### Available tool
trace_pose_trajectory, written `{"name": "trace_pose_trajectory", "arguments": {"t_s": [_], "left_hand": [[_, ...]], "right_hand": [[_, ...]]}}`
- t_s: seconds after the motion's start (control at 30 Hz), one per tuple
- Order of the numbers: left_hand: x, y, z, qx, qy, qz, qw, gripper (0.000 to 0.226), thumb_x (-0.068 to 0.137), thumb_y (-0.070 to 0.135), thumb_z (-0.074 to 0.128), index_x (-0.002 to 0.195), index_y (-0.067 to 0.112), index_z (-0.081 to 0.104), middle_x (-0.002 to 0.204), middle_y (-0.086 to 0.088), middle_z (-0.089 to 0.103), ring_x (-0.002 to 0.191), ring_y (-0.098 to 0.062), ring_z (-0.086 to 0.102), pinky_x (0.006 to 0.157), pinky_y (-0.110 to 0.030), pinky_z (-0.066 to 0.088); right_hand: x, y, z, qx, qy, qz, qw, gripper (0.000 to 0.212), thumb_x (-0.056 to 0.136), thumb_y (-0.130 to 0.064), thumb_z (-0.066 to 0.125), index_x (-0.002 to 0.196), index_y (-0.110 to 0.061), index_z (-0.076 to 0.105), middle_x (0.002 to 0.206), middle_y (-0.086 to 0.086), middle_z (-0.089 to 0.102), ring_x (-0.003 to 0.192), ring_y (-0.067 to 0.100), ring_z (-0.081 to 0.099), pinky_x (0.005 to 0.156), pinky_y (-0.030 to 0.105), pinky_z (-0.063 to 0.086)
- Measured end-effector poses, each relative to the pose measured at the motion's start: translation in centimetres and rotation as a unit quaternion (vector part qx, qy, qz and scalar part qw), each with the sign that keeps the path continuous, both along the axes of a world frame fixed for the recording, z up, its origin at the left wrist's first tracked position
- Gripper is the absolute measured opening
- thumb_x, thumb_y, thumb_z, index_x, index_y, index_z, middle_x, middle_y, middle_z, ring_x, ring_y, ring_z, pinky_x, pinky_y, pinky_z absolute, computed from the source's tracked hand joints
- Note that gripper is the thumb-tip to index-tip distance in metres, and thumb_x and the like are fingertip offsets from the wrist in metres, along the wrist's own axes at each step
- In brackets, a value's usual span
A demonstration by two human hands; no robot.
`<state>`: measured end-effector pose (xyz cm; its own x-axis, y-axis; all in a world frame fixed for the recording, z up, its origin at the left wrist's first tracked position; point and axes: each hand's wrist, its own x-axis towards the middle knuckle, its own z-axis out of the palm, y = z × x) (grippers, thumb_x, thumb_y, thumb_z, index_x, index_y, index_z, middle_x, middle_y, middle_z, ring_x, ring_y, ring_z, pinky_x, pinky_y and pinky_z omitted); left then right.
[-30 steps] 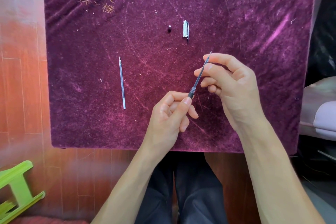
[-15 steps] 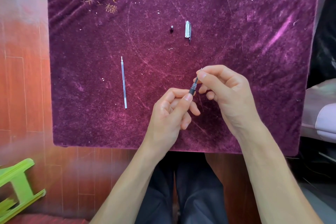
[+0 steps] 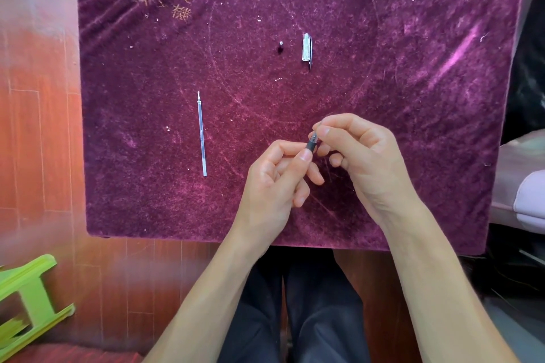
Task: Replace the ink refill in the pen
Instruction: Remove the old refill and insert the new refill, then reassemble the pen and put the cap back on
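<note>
**Both hands closed on the pen body above the near cloth**

Your left hand (image 3: 274,183) pinches the dark grip end of the pen (image 3: 311,144) between thumb and forefinger; most of the barrel is hidden inside that hand. Your right hand (image 3: 362,156) meets it from the other side, thumb and forefinger pressed together at the pen's short clear section just above the dark grip. What those fingertips hold there is too small to make out. Both hands hover over the near middle of the purple velvet cloth (image 3: 413,68).

A loose refill (image 3: 202,134) lies flat on the cloth, well to the left of your hands, its tip pointing away from you. The clear pen cap (image 3: 306,47) with its clip rests further back, and a small dark piece (image 3: 280,45) sits just to its left. A green stool (image 3: 26,295) stands on the wooden floor at lower left.
</note>
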<state>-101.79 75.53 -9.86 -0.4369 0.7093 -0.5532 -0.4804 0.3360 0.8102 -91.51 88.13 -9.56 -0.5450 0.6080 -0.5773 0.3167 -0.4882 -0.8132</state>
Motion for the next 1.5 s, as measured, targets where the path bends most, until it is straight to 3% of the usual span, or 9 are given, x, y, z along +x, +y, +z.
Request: {"name": "trace_pose_trajectory", "arguments": {"t_s": [0.27,0.37,0.47,0.63,0.73,1.07,1.27,1.4,1.5], "left_hand": [[-0.5,0.1,-0.3,0.009,-0.020,0.032,0.999,0.017,0.103,0.025,0.055,0.107,0.012,0.066,0.076,-0.003,0.070,0.045,-0.007,0.046,0.047,-0.014,0.039],[-1.0,0.2,-0.5,0.011,-0.031,0.053,0.998,0.016,0.100,0.030,0.057,0.104,0.017,0.065,0.077,-0.004,0.071,0.044,-0.007,0.046,0.047,-0.015,0.039],[-1.4,0.2,-0.7,0.005,-0.039,0.072,0.997,0.016,0.100,0.030,0.057,0.103,0.018,0.066,0.077,-0.005,0.070,0.044,-0.007,0.045,0.049,-0.018,0.039],[-2.1,0.4,-0.7,-0.001,-0.039,0.095,0.995,0.015,0.100,0.028,0.056,0.103,0.017,0.066,0.077,-0.004,0.070,0.045,-0.007,0.044,0.048,-0.019,0.038],[-2.7,0.4,-0.8,-0.005,-0.032,0.104,0.994,0.016,0.100,0.029,0.056,0.104,0.016,0.066,0.077,-0.003,0.070,0.045,-0.007,0.045,0.049,-0.019,0.039],[-4.1,0.4,-0.9,-0.003,-0.043,0.134,0.990,0.015,0.101,0.028,0.057,0.104,0.016,0.065,0.076,-0.003,0.069,0.046,-0.008,0.044,0.050,-0.020,0.038],[-4.1,0.4,-1.0,-0.007,-0.046,0.139,0.989,0.018,0.101,0.024,0.056,0.108,0.010,0.063,0.076,-0.005,0.069,0.046,-0.008,0.043,0.049,-0.020,0.038],[-3.8,0.4,-0.7,-0.008,-0.044,0.125,0.991,0.016,0.101,0.025,0.056,0.106,0.013,0.065,0.077,-0.005,0.069,0.047,-0.009,0.043,0.049,-0.020,0.038],[-3.5,0.4,-0.4,-0.009,-0.041,0.109,0.993,0.014,0.101,0.026,0.056,0.103,0.015,0.065,0.077,-0.005,0.069,0.046,-0.009,0.043,0.049,-0.020,0.038]], "right_hand": [[-0.6,0.2,-0.2,0.033,-0.023,-0.017,0.999,0.011,0.095,-0.032,0.073,0.097,-0.029,0.084,0.092,-0.006,0.082,0.076,0.002,0.068,0.071,0.023,0.050],[-1.6,1.3,-0.3,0.133,-0.052,-0.058,0.988,0.007,0.095,-0.030,0.076,0.095,-0.031,0.083,0.084,-0.010,0.079,0.071,-0.001,0.067,0.067,0.015,0.052],[-3.7,3.0,-0.6,0.261,-0.102,-0.032,0.959,0.006,0.094,-0.030,0.077,0.095,-0.034,0.081,0.076,-0.013,0.073,0.063,-0.002,0.060,0.066,0.013,0.050],[-7.7,5.4,-1.7,0.403,-0.171,0.068,0.896,0.016,0.095,-0.035,0.075,0.107,-0.026,0.083,0.076,-0.004,0.064,0.067,0.009,0.054,0.073,0.027,0.051],[-9.6,6.0,-2.4,0.437,-0.193,0.111,0.871,0.024,0.097,-0.039,0.072,0.116,-0.027,0.081,0.083,-0.007,0.061,0.078,0.011,0.057,0.077,0.035,0.053],[-11.8,6.3,-3.5,0.469,-0.234,0.159,0.837,0.025,0.099,-0.040,0.071,0.118,-0.028,0.081,0.086,-0.003,0.056,0.079,0.013,0.054,0.071,0.034,0.047],[-11.5,6.6,-2.8,0.455,-0.220,0.156,0.849,0.023,0.099,-0.040,0.070,0.114,-0.027,0.082,0.085,0.000,0.062,0.081,0.015,0.059,0.078,0.035,0.052],[-9.9,6.4,-1.1,0.406,-0.154,0.107,0.895,0.015,0.099,-0.035,0.069,0.098,-0.028,0.082,0.073,-0.010,0.061,0.064,0.001,0.052,0.070,0.011,0.041],[-7.7,5.5,-0.1,0.315,-0.088,0.078,0.942,0.014,0.102,-0.030,0.066,0.094,-0.030,0.078,0.080,-0.011,0.073,0.062,0.003,0.056,0.065,0.019,0.047]]}}
